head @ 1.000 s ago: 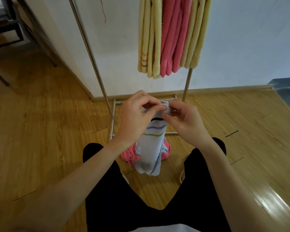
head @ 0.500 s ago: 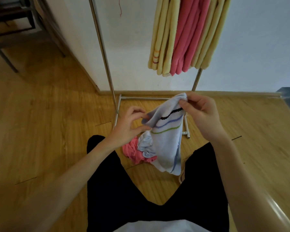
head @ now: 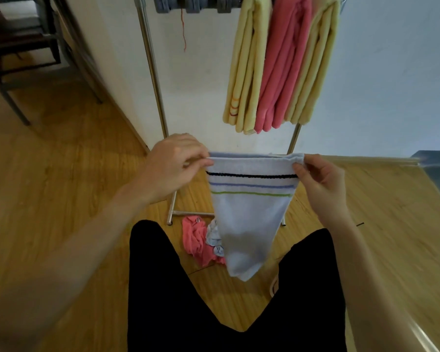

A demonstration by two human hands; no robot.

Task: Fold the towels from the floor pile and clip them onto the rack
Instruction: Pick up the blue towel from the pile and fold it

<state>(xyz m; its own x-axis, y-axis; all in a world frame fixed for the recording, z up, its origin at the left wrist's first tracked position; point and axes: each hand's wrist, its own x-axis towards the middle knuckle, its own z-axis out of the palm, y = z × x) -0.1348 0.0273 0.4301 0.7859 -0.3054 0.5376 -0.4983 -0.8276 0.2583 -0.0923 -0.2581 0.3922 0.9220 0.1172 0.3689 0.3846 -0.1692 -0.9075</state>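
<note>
Two hands hold one towel between them: my left hand (head: 173, 165) pinches the upper left corner of the pale blue towel (head: 249, 214) between thumb and curled fingers, and my right hand (head: 320, 179) pinches the upper right corner the same way, thumb in front. The top edge is stretched level between the two grips, and the cloth hangs down from it, narrowing toward its lower end in front of my black trousers (head: 214, 301). Three stripes cross it near the top: black, then blue, then green. Below and just left of the hanging cloth, the floor pile (head: 201, 240) lies on the wooden floor (head: 61, 199), a crumpled pink towel with a bit of pale blue cloth against it. Just beyond stands the metal rack (head: 153, 72), its base rails on the floor near the pile and its uprights rising against the white wall (head: 391, 72). From the top of the rack hang folded towels side by side: a yellow towel (head: 241, 72), a pink towel (head: 282, 67) and another yellow one (head: 315, 72). Grey clips (head: 196, 3) sit along the rail to their left. Dark furniture legs (head: 15, 59) stand at the far left.
</note>
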